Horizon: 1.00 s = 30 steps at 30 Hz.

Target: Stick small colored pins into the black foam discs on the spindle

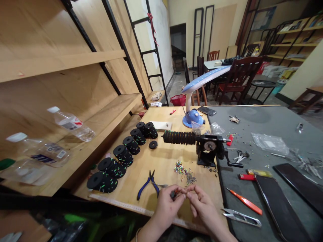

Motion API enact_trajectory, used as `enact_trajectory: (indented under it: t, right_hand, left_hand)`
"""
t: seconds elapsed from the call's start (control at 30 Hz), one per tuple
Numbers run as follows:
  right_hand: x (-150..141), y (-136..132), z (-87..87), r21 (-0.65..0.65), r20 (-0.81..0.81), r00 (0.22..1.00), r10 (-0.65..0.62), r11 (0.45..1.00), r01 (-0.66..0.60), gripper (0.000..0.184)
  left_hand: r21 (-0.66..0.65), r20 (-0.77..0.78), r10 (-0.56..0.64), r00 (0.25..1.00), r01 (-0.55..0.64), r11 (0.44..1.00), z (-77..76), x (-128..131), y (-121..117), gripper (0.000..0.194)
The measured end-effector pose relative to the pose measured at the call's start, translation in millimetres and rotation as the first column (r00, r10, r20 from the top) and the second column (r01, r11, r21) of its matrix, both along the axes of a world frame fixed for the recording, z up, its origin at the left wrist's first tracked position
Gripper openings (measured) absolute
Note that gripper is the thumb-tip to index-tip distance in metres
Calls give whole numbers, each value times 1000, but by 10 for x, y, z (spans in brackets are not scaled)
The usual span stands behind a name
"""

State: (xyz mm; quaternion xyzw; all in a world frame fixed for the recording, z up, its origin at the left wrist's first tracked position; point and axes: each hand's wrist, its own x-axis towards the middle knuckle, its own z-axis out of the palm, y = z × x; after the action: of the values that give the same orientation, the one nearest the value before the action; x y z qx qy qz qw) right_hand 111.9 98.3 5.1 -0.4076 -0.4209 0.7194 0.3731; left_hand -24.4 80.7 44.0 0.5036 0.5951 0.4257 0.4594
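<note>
My left hand (168,203) and my right hand (202,205) meet at the table's front edge, fingertips pinched together. A small dark and orange item shows in the curled fingers of my left hand; its kind I cannot make out. Whatever lies between the fingertips is too small to name. Just beyond are a pile of colourful beads (179,167) and a heap of small grey metal pieces (191,178). Blue-handled pliers (148,187) lie left of my hands, jaws pointing away. Behind the beads stands a black hand-cranked winder (208,148) carrying a ridged black roll (179,137).
Several black foam spools (123,155) with green flecks line the left side, below a shelf with plastic bottles (72,124). A blue lamp (193,117) stands at the back. On the right dark mat lie thread snips (242,217), an orange-handled tool (247,202) and phones (280,208).
</note>
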Motion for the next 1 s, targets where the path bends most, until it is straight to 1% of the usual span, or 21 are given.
enact_trajectory:
  t: [0.1, 0.17, 0.27, 0.33, 0.4, 0.47, 0.57, 0.63, 0.73, 0.8, 0.87, 0.93, 0.97, 1.0]
  right_hand:
    - [39, 14, 110, 4, 68, 995, 71, 997, -71, 42]
    - [49, 13, 146, 0, 98, 991, 87, 996, -87, 40]
    - [35, -1, 141, 25, 97, 994, 58, 998, -61, 35]
    - [15, -18, 112, 32, 78, 996, 32, 999, -34, 32]
    - [1, -39, 78, 23, 83, 996, 8, 1000, -10, 29]
    - [7, -58, 45, 25, 116, 993, -8, 1000, 6, 26]
    - [47, -80, -15, 43, 156, 987, -24, 999, 17, 26]
    - [75, -94, -68, 43, 146, 988, -41, 998, 35, 30]
    - [88, -113, -142, -1, 101, 994, -52, 999, 52, 37]
    - [81, -121, -154, -24, 68, 997, -46, 999, 47, 40]
    - [72, -123, -121, -25, 52, 998, -45, 999, 46, 42]
    - [67, -118, -53, -27, 60, 997, -44, 999, 46, 44]
    - [67, -115, -15, -34, 69, 997, -42, 998, 44, 46]
    - [69, -112, 21, -39, 76, 996, -41, 998, 45, 47]
  left_hand:
    - [27, 67, 16, 998, -18, 999, 24, -74, 28, 13]
    - [48, 104, 4, 995, -9, 999, 36, -123, 45, 12]
    - [17, 124, 4, 992, -6, 1000, 35, -163, 80, 12]
    - [-13, 128, 62, 990, -61, 998, 23, -170, 113, 15]
    - [-14, 119, 119, 986, -118, 993, 7, -183, 154, 18]
    - [6, 92, 148, 985, -149, 989, -16, -222, 201, 19]
    - [23, -10, 181, 983, -181, 983, -73, -350, 281, 19]
    - [23, -87, 205, 975, -204, 979, -118, -465, 339, 17]
    - [34, -156, 237, 959, -235, 972, -155, -627, 413, 13]
    - [76, -212, 266, 940, -256, 964, -139, -697, 437, 24]
    - [163, -285, 299, 911, -261, 951, -87, -720, 429, 34]
    - [226, -309, 296, 904, -233, 946, -6, -691, 383, 33]
    - [219, -287, 268, 920, -209, 953, 40, -659, 348, 29]
    - [179, -238, 219, 946, -179, 967, 85, -615, 305, 26]
